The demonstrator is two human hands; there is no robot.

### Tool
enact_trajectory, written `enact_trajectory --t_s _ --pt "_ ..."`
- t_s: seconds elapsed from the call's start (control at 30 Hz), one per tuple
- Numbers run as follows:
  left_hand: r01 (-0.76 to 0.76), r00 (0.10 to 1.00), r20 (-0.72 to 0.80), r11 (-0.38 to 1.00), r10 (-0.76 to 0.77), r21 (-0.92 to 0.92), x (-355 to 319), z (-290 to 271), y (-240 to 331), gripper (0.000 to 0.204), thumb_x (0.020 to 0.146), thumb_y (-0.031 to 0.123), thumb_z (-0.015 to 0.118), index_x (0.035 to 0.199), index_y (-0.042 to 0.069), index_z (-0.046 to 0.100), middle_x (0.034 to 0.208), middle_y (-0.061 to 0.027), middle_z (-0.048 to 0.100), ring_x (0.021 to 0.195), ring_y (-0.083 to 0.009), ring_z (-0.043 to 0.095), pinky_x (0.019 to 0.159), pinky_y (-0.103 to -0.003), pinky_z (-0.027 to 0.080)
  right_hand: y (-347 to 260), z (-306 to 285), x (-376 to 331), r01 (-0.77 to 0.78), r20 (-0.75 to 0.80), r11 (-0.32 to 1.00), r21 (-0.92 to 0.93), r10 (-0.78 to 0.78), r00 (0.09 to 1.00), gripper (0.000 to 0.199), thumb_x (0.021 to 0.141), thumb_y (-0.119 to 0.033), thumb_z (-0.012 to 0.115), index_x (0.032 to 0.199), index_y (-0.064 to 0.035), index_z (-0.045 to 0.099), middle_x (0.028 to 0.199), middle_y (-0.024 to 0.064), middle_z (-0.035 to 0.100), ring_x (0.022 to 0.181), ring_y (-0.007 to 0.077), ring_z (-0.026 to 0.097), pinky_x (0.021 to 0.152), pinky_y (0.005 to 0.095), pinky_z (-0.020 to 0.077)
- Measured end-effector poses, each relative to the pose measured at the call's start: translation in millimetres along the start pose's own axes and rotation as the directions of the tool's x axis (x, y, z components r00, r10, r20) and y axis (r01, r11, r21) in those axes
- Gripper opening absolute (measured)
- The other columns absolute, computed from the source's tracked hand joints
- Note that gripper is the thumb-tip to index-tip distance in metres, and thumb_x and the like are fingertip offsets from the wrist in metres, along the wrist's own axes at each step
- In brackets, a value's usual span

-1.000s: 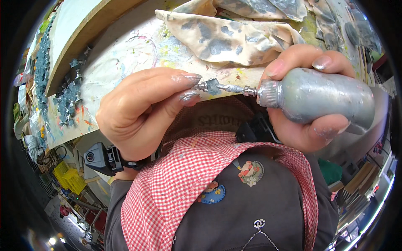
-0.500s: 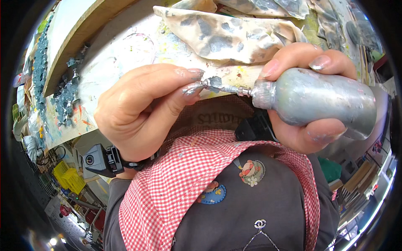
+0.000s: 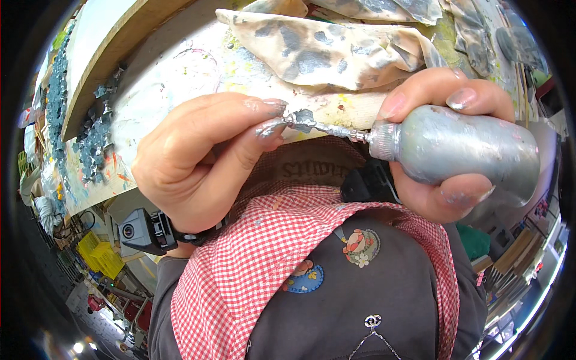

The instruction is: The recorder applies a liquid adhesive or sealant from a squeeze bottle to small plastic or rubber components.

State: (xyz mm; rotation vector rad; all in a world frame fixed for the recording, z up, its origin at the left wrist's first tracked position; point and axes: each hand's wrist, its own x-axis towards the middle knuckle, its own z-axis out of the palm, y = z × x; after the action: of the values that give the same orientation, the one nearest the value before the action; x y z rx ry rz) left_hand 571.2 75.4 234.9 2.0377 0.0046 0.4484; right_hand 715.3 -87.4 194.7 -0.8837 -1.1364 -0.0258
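Note:
My left hand (image 3: 201,153) pinches a small, silver-smeared, dark grey piece (image 3: 303,120) between thumb and fingertips. Its exact kind is hard to make out, and part of it is hidden by the fingers. My right hand (image 3: 429,195) is wrapped round a squeeze bottle (image 3: 468,144) of silver paint, lying on its side with the base to the right. From the ribbed cap a thin, paint-crusted nozzle (image 3: 342,131) points left, its end up against the grey piece. Silver paint marks the fingertips and nails of both hands.
Behind my hands, a cream cloth (image 3: 312,51) with grey blotches lies crumpled on the paint-stained white table (image 3: 162,90). A wooden strip (image 3: 108,63) runs along the left, with many grey flakes (image 3: 95,144) beside it. Below my hands is a red checked apron (image 3: 234,282).
The bottle has shifted slightly right, showing more of the nozzle between cap and piece. My left hand has edged slightly left, still pinching the grey piece.

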Motion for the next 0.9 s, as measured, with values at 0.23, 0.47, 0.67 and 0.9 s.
enact_trajectory --t_s 0.23,0.47,0.67,0.9 --pt "-0.058 0.998 0.041 0.996 0.055 0.073 1.7 -0.6 -0.6 0.015 0.077 -0.011 0.052 0.09 -0.008 0.057 0.085 -0.0184 0.059 0.068 -0.0178 0.062 0.059 -0.024 0.051 -6.1 12.8 5.3 -0.045 -0.015 0.994 0.104 0.047 0.999 0.056 0.083 -0.046 0.046 0.105 0.003 0.031 0.073 0.0218 0.053 0.051 0.02 0.049 0.047 0.0228 0.0407" --pt "-0.081 0.995 0.062 0.991 0.075 0.104 -0.8 -2.6 -1.6 0.018 0.076 -0.012 0.052 0.093 -0.007 0.056 0.086 -0.0187 0.059 0.068 -0.0177 0.061 0.06 -0.024 0.05 -4.5 9.3 2.2 -0.065 -0.02 0.988 -0.141 0.062 0.998 0.055 0.083 -0.043 0.048 0.107 0.0039 0.031 0.076 0.0219 0.054 0.051 0.0189 0.05 0.047 0.023 0.0411" --pt "-0.155 0.987 0.06 0.984 0.15 0.084 0.6 -0.3 -4.6 0.02 0.075 -0.013 0.053 0.093 -0.007 0.056 0.086 -0.0211 0.059 0.069 -0.0197 0.061 0.06 -0.025 0.051 -7.0 15.2 1.5 -0.037 -0.098 0.979 0.199 0.058 0.993 0.056 0.084 -0.044 0.046 0.107 0.004 0.031 0.076 0.0229 0.054 0.052 0.0199 0.051 0.048 0.022 0.0414" --pt "-0.207 0.978 -0.009 0.973 0.209 0.102 0.0 3.4 -6.0 0.027 0.063 -0.013 0.063 0.089 -0.005 0.06 0.08 -0.0182 0.061 0.071 -0.0234 0.062 0.062 -0.025 0.05 1.9 -0.9 14.8 0.067 0.179 0.997 -0.023 -0.062 0.982 0.059 0.083 -0.047 0.046 0.108 0.0036 0.03 0.077 0.0238 0.054 0.055 0.0229 0.053 0.053 0.0255 0.0436"
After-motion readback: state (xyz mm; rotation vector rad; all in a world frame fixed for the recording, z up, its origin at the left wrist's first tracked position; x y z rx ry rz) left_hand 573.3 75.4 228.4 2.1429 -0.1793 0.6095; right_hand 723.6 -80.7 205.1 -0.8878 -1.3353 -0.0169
